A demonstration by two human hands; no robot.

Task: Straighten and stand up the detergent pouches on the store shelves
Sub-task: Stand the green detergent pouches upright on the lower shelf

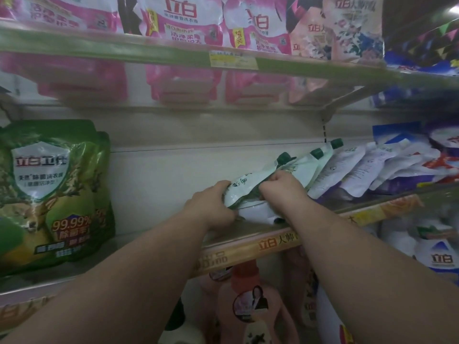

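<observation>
A white-and-green detergent pouch (250, 186) with a dark green cap lies tilted on the middle shelf (248, 234). My left hand (213, 207) grips its lower left end. My right hand (280, 191) grips its middle. Under it lies another white pouch (255, 213). To the right, more white pouches with green caps (323, 165) lean backward in a slanted row. Two green pouches (52, 194) stand upright at the left of the same shelf.
Pink pouches (183, 21) stand on the upper shelf, whose green edge (149, 49) carries a yellow price tag. Blue-and-white pouches (409, 157) lie slumped at far right. Pink bottles (250, 301) fill the shelf below. A gap of bare shelf separates the green pouches from my hands.
</observation>
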